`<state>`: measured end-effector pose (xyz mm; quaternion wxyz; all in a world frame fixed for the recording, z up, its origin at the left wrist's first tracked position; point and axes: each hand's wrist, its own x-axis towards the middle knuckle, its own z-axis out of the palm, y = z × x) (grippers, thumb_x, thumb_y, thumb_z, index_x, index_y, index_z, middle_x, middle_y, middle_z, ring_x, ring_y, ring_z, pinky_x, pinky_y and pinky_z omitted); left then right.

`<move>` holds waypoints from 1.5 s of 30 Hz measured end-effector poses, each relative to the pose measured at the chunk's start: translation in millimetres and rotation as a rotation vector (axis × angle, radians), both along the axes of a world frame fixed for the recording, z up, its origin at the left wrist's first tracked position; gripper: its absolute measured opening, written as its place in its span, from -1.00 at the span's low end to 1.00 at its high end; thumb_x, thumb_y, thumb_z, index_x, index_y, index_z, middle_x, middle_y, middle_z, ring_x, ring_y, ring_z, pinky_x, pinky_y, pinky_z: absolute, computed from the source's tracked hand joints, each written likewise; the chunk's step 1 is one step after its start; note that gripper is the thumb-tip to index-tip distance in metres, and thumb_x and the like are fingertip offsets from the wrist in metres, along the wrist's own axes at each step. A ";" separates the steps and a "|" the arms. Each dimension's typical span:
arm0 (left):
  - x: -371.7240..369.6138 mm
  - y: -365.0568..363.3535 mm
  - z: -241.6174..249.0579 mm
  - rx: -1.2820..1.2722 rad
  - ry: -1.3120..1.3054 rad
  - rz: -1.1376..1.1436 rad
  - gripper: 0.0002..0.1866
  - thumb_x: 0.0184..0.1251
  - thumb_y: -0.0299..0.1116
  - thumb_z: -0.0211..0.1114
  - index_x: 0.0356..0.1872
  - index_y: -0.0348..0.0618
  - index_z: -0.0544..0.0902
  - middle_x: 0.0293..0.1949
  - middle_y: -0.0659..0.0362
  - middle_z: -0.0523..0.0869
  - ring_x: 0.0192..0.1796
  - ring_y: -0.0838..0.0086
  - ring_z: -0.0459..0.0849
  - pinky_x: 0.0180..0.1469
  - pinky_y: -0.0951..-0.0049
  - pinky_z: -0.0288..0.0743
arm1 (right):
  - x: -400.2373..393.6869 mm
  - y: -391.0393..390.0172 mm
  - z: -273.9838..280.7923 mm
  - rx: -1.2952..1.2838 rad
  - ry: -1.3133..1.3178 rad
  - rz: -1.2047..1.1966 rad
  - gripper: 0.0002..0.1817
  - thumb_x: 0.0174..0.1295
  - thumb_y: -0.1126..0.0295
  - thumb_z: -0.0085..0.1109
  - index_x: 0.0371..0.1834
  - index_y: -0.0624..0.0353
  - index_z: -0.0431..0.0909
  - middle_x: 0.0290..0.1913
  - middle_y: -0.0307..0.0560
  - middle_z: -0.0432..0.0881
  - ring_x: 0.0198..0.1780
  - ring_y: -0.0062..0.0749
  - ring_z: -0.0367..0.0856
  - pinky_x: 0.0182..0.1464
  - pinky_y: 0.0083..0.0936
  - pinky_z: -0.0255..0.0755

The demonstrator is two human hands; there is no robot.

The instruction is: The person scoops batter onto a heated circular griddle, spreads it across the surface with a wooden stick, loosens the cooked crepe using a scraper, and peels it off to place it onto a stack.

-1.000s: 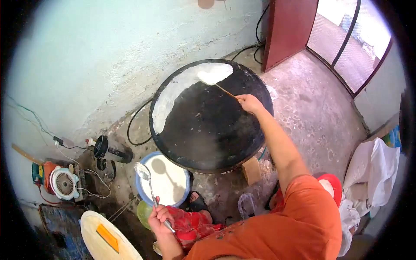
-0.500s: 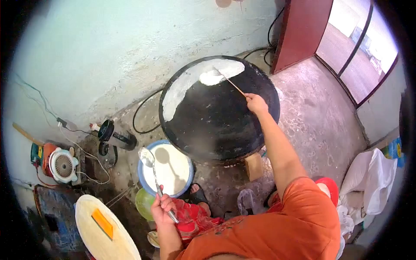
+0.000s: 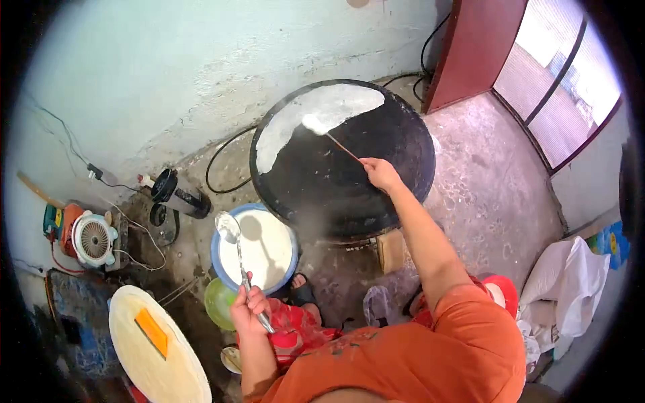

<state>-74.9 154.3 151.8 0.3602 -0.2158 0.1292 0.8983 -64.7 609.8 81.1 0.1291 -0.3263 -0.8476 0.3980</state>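
My right hand is closed round the thin handle of a batter spreader, whose head lies in a thick white patch on the black round griddle. White batter covers a curved band along the griddle's far and left side. In my left hand, a long-handled metal ladle is held with its bowl over the blue basin. That basin holds creamy white batter, and the ladle casts a shadow on it.
A round pale board with an orange scraper stands at lower left. Near the wall are a small fan, a dark cylinder and cables. A green bowl sits beside the basin; white sacks lie at right.
My right hand has swung the spreader left and toward me, drawing the thick patch of batter leftward. The left hand still holds the ladle over the basin. The view has shifted slightly.
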 end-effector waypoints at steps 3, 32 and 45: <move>1.1 1.0 5.3 0.002 -0.016 0.023 -0.67 0.39 -0.30 -0.10 0.08 -0.20 0.39 -0.51 0.19 0.37 -0.63 0.59 0.29 -0.67 0.63 0.17 | 3.9 3.0 37.7 -0.042 -0.063 0.066 -0.72 0.18 0.35 0.04 -0.02 -0.01 0.55 -0.20 -0.05 0.64 -0.16 -0.35 0.61 -0.08 -0.50 0.41; 2.8 -14.8 3.5 -0.062 -0.017 0.035 -0.70 0.41 -0.28 -0.14 0.03 -0.16 0.42 -0.51 0.19 0.41 -0.65 0.62 0.27 -0.67 0.65 0.16 | 21.3 -57.8 42.3 -0.011 -0.171 0.253 -0.71 0.20 0.28 0.02 0.00 -0.15 0.55 -0.18 -0.01 0.62 -0.15 -0.24 0.60 -0.06 -0.45 0.40; 1.4 -26.1 -1.0 -0.011 -0.006 0.020 -0.69 0.41 -0.27 -0.15 0.04 -0.17 0.40 -0.49 0.19 0.38 -0.64 0.60 0.28 -0.67 0.63 0.20 | 69.3 -78.3 55.2 0.186 -0.185 0.087 -0.71 0.19 0.20 0.01 -0.01 -0.30 0.54 -0.26 -0.07 0.63 -0.22 -0.21 0.60 -0.15 -0.38 0.44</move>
